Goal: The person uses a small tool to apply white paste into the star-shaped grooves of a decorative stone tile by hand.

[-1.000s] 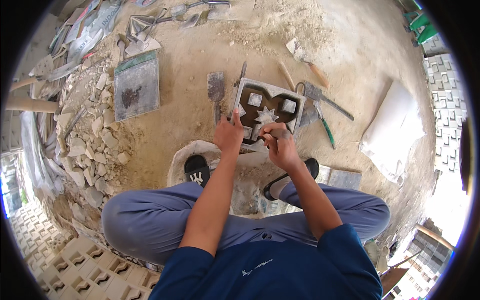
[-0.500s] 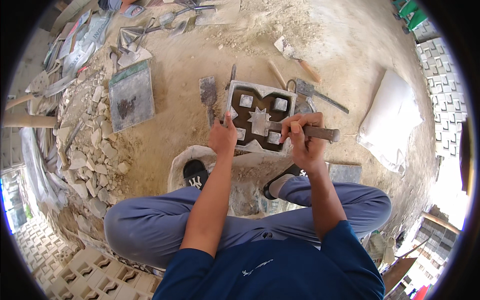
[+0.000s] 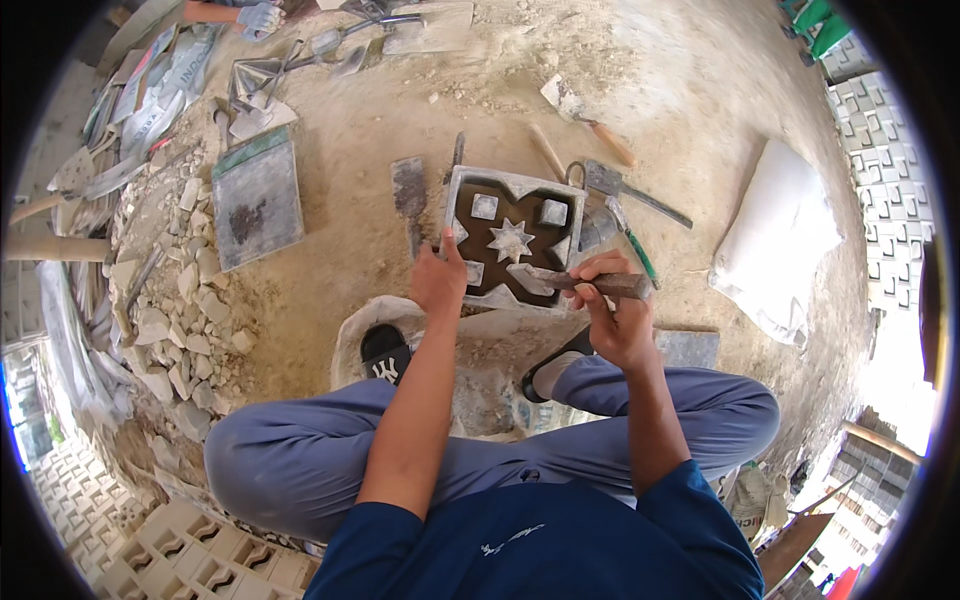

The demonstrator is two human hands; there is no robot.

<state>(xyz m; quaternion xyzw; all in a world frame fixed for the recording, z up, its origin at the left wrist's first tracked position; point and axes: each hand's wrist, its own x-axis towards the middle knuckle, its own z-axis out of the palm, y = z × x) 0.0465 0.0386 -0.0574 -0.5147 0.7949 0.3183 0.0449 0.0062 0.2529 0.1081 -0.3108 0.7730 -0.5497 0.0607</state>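
A square grey mould [image 3: 500,180] lies between my hands, with an eight-pointed star [image 3: 511,241] in the middle, small square blocks near its corners and dark material in the recesses. My left hand [image 3: 438,277] grips the mould's left edge, thumb up along the rim. In my right hand [image 3: 612,310] is a small trowel [image 3: 620,285] with a worn brown handle, held over the lower right part of the mould. The blade points left, just below the star. Whether the blade touches the mould I cannot tell.
Beyond the mould lie a flat scraper [image 3: 409,190], a hammer-like tool [image 3: 610,182], a green-handled tool [image 3: 632,243] and a wooden-handled trowel [image 3: 608,142]. A flat board [image 3: 258,205] and broken rubble [image 3: 190,330] are left, a white sack [image 3: 778,240] right. Another person's gloved hand [image 3: 260,18] shows far left.
The trowel blade has come off the star toward the mould's lower right, uncovering the star. My right hand moved slightly down and its grip shifted. My left hand stays on the edge.
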